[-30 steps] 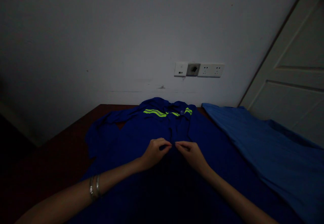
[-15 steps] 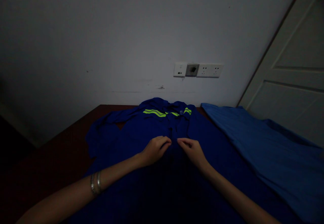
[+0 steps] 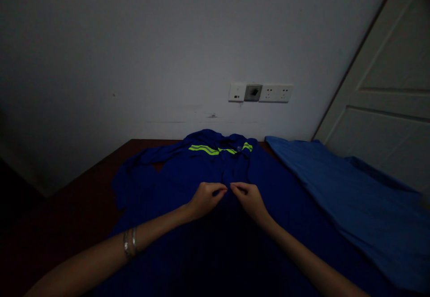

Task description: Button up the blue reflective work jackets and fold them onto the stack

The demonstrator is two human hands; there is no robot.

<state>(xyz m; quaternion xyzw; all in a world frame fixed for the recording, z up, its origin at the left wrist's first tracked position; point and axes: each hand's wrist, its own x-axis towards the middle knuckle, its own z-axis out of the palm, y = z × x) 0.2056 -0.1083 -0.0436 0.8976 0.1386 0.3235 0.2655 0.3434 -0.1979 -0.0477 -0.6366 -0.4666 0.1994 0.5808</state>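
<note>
A dark blue jacket [image 3: 188, 176] with yellow-green stripes near its collar lies spread on a dark wooden table [image 3: 67, 212]. My left hand [image 3: 204, 198] and my right hand [image 3: 247, 198] meet at the middle of the jacket's front. Each hand has its fingers pinched together on the fabric at the front opening, fingertips almost touching. Two bangles sit on my left wrist. The room is dim, so what lies between the fingertips is hard to make out.
A lighter blue cloth [image 3: 346, 194] lies to the right of the jacket. A white wall with a row of sockets [image 3: 260, 93] stands behind the table. A white door [image 3: 386, 104] is at the right.
Both hands have crept a little farther up the jacket's front, staying pinched together. The view has shifted slightly to the right.
</note>
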